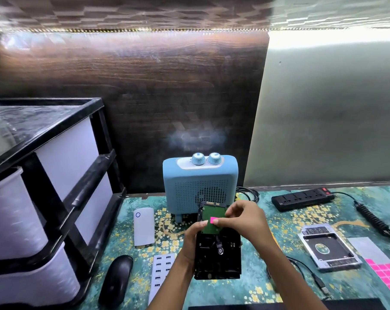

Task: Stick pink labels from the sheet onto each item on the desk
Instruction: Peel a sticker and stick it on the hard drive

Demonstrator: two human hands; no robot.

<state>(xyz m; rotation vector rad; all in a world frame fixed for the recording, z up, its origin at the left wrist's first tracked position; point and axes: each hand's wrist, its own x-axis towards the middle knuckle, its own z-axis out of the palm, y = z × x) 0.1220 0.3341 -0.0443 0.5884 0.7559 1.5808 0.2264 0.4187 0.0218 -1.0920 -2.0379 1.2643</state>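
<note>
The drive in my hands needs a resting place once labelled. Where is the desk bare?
Bare mat lies between the power strip and the drive caddy. Left is crowded: power bank, USB hub and mouse sit close. The label sheet and cables fill the right edge.

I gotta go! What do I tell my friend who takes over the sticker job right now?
Left hand grips the drive, upright over the desk.
Right hand pinches a label against its green board.
Sheet lies at the desk's right edge.
Done: drive nearly labelled.
Left: press it flat; no labels show on the caddy, strip, blue box, power bank, mouse or hub.
</note>
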